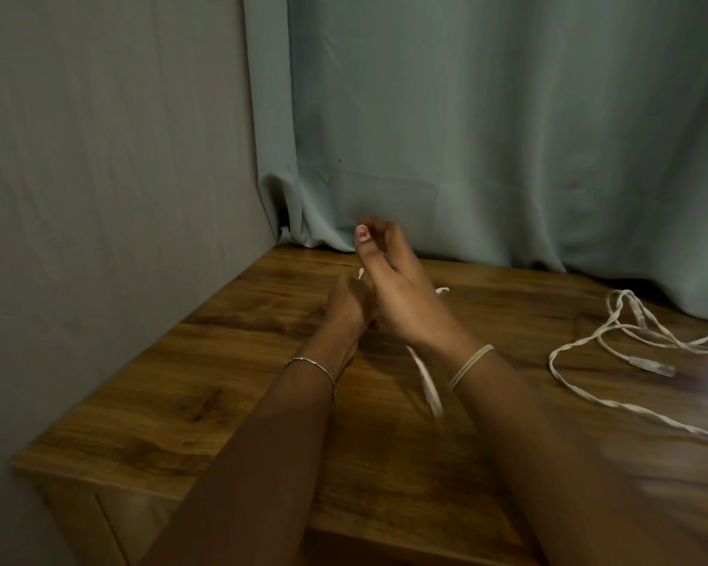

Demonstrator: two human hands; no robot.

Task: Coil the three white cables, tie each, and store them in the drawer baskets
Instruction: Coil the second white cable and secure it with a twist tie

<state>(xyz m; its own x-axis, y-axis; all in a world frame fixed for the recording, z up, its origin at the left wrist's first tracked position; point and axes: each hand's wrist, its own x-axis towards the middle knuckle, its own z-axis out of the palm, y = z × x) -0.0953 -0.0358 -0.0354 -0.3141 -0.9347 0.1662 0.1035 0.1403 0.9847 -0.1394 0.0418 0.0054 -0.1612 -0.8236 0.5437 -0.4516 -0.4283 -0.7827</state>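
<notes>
Holding a white cable (426, 381) bunched between both hands above the wooden tabletop (229, 361), one flat loop hanging down between the wrists. Gripped by the left hand (348, 304), fingers curled round it; held too by the right hand (401, 304), fingers curled, thumb raised, pressed against the left. Pale elastic bands (471, 365) round the right wrist, thin bracelet (309, 363) round the left. Well apart to the right, loose cables (581, 345) lying tangled on the tabletop, a clear plug (654, 368) at one end. Behind, a curtain (466, 116)
</notes>
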